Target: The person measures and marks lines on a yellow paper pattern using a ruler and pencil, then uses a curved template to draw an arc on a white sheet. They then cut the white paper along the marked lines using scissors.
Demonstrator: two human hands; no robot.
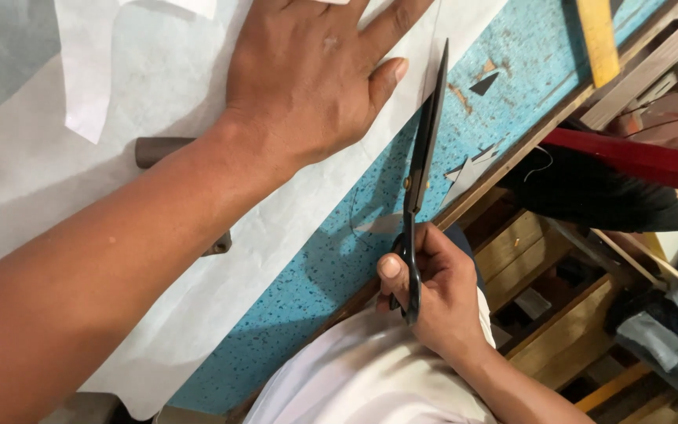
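The left hand (308, 78) lies flat, palm down and fingers spread, on a large sheet of thin white fabric (221, 235) that covers most of a speckled turquoise worktable (527, 47). The right hand (441, 294) is wrapped around the handles of long black-handled steel shears (419, 177) — thumb through one loop, the other fingers curled shut about the lower one. The blades point away from the body and run along the right edge of the white sheet, just beside the left thumb; they look nearly closed, though the angle makes that hard to judge. Small pale fabric scraps (468, 169) lie on the bare table near the blades. A yellow wooden ruler (598, 39) rests at the table's far edge — well apart from both hands.
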